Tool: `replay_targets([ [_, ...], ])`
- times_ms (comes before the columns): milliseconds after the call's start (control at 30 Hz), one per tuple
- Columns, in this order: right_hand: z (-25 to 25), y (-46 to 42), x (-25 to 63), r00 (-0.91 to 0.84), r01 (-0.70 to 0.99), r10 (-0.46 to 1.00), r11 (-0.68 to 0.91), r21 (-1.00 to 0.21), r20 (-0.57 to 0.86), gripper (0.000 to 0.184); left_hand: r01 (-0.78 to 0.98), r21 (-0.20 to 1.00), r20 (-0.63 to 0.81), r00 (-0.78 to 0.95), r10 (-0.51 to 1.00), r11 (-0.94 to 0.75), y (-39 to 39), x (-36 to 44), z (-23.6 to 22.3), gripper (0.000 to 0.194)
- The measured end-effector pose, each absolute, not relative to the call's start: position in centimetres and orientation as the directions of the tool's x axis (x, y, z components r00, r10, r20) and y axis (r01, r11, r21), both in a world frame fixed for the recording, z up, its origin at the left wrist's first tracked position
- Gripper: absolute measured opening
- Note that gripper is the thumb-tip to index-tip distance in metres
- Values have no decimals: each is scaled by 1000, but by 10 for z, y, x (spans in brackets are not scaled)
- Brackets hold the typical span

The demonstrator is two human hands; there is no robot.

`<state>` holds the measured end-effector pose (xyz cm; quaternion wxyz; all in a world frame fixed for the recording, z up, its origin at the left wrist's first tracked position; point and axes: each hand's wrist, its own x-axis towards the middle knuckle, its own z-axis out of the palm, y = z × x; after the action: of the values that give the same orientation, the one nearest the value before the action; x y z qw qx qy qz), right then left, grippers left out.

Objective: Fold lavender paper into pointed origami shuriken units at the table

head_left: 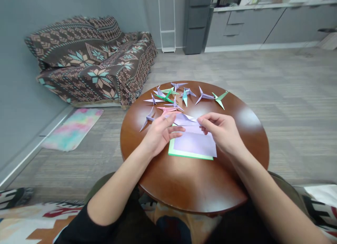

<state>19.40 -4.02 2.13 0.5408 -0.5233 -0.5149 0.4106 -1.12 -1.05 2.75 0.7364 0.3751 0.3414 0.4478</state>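
Observation:
A light purple sheet of paper [196,144] lies over a green-edged stack of paper [190,156] near the middle of a round brown table. Creases run across the sheet, and its far part is folded and slightly raised. My right hand [221,126] pinches the sheet's right edge between thumb and forefinger. At the left edge, my left hand [161,133] grips the far part with thumb and forefinger, its lower fingers stretched across the paper. Just beyond the hands lies a pink folded paper piece [168,109], and a purple one [148,118] is left of them.
Several pointed folded paper pieces, such as a dark green one [165,97] and a light green one [220,99], are spread over the far half of the table [184,182]. A covered sofa [100,61] stands at the left, with a pastel mat [73,128] before it.

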Motion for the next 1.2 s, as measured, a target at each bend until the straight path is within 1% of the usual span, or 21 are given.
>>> replay_targets([
  [67, 21, -42, 191, 161, 120, 973, 148, -982, 166, 24, -454, 790, -248, 378, 892, 412, -15, -2, 25, 41],
  [100, 21, -43, 189, 159, 141, 970, 162, -977, 184, 24, -468, 778, -256, 373, 892, 419, -18, 3, 24, 39],
  [167, 21, -46, 186, 136, 184, 968, 187, -965, 213, 22, -484, 794, -225, 329, 917, 369, -21, 11, 21, 36],
  [267, 20, -48, 184, 99, 214, 970, 197, -957, 222, 21, -459, 858, -131, 234, 963, 229, -22, 15, 19, 33],
  [400, 20, -48, 184, 38, 196, 982, 176, -965, 186, 23, -346, 930, -56, 199, 978, 123, -21, 12, 16, 31],
  [500, 22, -48, 184, -9, 141, 989, 147, -979, 147, 22, -289, 954, -25, 204, 979, 85, -22, 11, 14, 35],
  [600, 24, -48, 184, -56, 89, 990, 131, -987, 126, 24, -291, 953, -21, 211, 977, 84, -24, 12, 13, 36],
  [700, 24, -48, 183, -60, 96, 991, 121, -988, 116, 25, -289, 952, -45, 202, 978, 104, -25, 14, 14, 36],
  [800, 21, -49, 183, -73, 120, 990, 128, -984, 120, 22, -320, 940, -70, 158, 985, 118, -24, 14, 15, 31],
  [933, 19, -49, 182, -100, 147, 985, 151, -977, 137, 16, -373, 922, -61, 125, 990, 104, -21, 14, 14, 26],
  [1133, 22, -51, 179, -91, 154, 986, 149, -977, 136, 11, -340, 937, -38, 117, 992, 76, -27, 18, 11, 26],
  [1200, 22, -51, 179, -85, 140, 988, 138, -980, 127, 10, -356, 932, -26, 119, 993, 67, -28, 19, 11, 25],
])
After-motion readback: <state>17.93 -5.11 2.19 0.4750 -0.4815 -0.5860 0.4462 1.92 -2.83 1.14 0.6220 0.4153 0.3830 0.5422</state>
